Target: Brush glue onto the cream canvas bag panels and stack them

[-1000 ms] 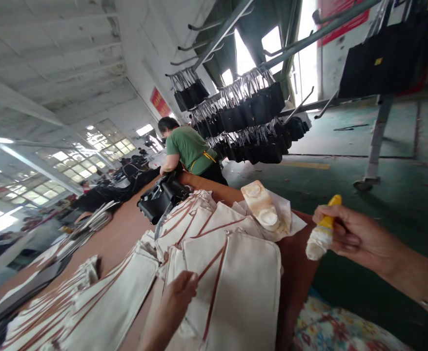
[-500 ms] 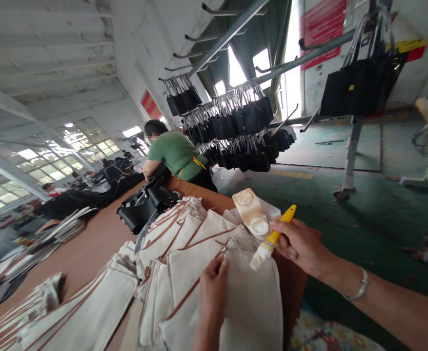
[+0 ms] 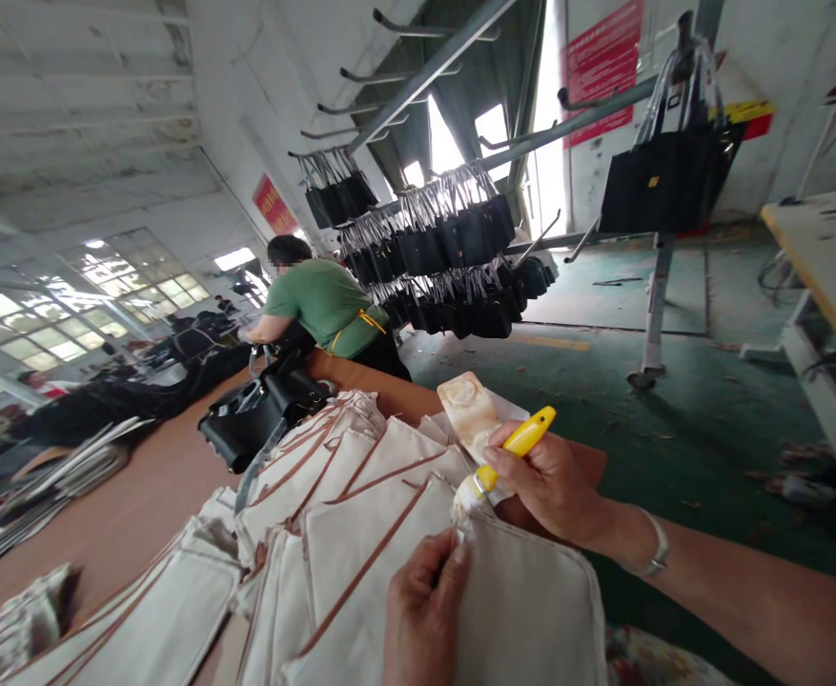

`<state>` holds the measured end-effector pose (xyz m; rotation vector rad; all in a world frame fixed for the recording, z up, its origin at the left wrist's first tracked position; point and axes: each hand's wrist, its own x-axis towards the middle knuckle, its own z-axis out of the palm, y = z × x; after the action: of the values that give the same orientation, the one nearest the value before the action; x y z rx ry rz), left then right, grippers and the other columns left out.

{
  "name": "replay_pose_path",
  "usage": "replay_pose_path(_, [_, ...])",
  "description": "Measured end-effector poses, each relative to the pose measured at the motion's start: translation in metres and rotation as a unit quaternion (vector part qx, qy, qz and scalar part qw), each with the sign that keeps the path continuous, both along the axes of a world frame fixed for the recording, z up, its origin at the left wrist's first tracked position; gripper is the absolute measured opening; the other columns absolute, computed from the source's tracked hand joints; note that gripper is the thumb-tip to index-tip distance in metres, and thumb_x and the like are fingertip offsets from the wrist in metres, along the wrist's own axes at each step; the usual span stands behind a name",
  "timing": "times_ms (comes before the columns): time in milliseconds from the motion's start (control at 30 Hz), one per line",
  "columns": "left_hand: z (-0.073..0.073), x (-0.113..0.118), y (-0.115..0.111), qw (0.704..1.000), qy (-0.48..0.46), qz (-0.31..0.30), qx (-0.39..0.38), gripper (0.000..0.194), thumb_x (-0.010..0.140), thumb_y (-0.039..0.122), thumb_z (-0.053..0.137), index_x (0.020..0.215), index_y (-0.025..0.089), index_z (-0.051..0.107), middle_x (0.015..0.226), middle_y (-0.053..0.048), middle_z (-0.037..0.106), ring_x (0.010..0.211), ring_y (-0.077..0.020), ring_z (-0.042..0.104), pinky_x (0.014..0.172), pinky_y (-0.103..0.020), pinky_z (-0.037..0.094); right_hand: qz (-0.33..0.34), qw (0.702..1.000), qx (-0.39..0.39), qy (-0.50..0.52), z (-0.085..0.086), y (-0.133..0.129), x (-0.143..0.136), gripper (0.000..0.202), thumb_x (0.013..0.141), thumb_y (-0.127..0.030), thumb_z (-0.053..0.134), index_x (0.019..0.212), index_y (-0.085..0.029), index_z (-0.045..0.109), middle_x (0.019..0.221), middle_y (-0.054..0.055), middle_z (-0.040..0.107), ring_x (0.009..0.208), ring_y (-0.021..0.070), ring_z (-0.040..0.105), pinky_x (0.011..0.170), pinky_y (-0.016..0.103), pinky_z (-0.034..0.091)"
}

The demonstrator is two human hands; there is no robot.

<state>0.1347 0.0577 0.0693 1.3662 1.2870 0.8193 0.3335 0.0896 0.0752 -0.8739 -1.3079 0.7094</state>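
Note:
My right hand point(image 3: 557, 476) grips the yellow handle of a paintbrush point(image 3: 521, 438). Its bristles, caked in a white paste, meet the top corner of a cream fabric panel point(image 3: 532, 591). Thumb and fingers of my left hand point(image 3: 428, 591) are pinched on that corner, just below the bristles. Under and beside this panel lies a fanned pile of similar cream panels with brown edges point(image 3: 367, 534). Behind the brush rests a stained, pale open container point(image 3: 471, 410) with whitish residue, partly hidden by my right hand.
A black handbag point(image 3: 267, 400) stands on the brown table point(image 3: 152, 476) beyond the pile. Farther back, a person in a green shirt point(image 3: 324, 305) leans over the table. Racks of black bags point(image 3: 453, 233) hang behind; another table point(image 3: 825, 229) is at right.
My right hand has brought the brush left and down onto the panel's corner, beside my left hand. The panel's corner is lifted towards the brush. The view has shifted slightly to the right.

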Motion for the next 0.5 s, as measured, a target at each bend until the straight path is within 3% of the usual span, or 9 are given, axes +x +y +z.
replay_pose_path(133, [-0.006, 0.001, 0.002, 0.999, -0.031, 0.028, -0.016, 0.042, 0.076, 0.050, 0.068, 0.102, 0.018, 0.073, 0.090, -0.004, 0.076, 0.090, -0.0260, 0.068, 0.080, -0.033, 0.053, -0.043, 0.998, 0.027, -0.041, 0.006, -0.013, 0.007, 0.018, 0.095, -0.031, 0.056, 0.081, -0.020, 0.060, 0.068, 0.000, 0.056, 0.058, 0.0159, 0.050, 0.058, 0.027, 0.041])
replay_pose_path(300, [-0.001, 0.005, -0.002, 0.999, -0.044, 0.022, -0.021, 0.043, 0.076, 0.051, 0.068, 0.102, 0.016, 0.073, 0.087, -0.005, 0.075, 0.088, -0.0254, 0.068, 0.079, -0.032, 0.052, 0.006, 0.994, 0.078, -0.074, 0.005, -0.021, 0.007, 0.015, 0.094, -0.022, 0.053, 0.080, -0.021, 0.055, 0.065, -0.001, 0.052, 0.057, 0.0152, 0.049, 0.056, 0.026, 0.041])
replay_pose_path(400, [0.004, 0.005, -0.008, 1.000, -0.005, 0.005, 0.020, 0.040, 0.080, 0.050, 0.064, 0.103, 0.018, 0.073, 0.087, -0.004, 0.074, 0.085, -0.0222, 0.067, 0.077, -0.028, 0.051, -0.027, 0.992, 0.096, -0.079, 0.006, -0.019, 0.014, 0.013, 0.093, -0.020, 0.054, 0.081, -0.020, 0.056, 0.070, 0.001, 0.055, 0.061, 0.0160, 0.052, 0.060, 0.028, 0.042])
replay_pose_path(500, [0.004, 0.004, -0.016, 0.989, 0.077, -0.014, 0.124, 0.032, 0.084, 0.047, 0.062, 0.099, 0.021, 0.074, 0.078, -0.001, 0.068, 0.076, -0.0163, 0.064, 0.068, -0.022, 0.049, -0.041, 0.995, 0.074, -0.048, 0.013, -0.018, 0.025, 0.010, 0.095, -0.022, 0.055, 0.085, -0.020, 0.058, 0.073, 0.001, 0.056, 0.062, 0.0159, 0.053, 0.061, 0.027, 0.042])
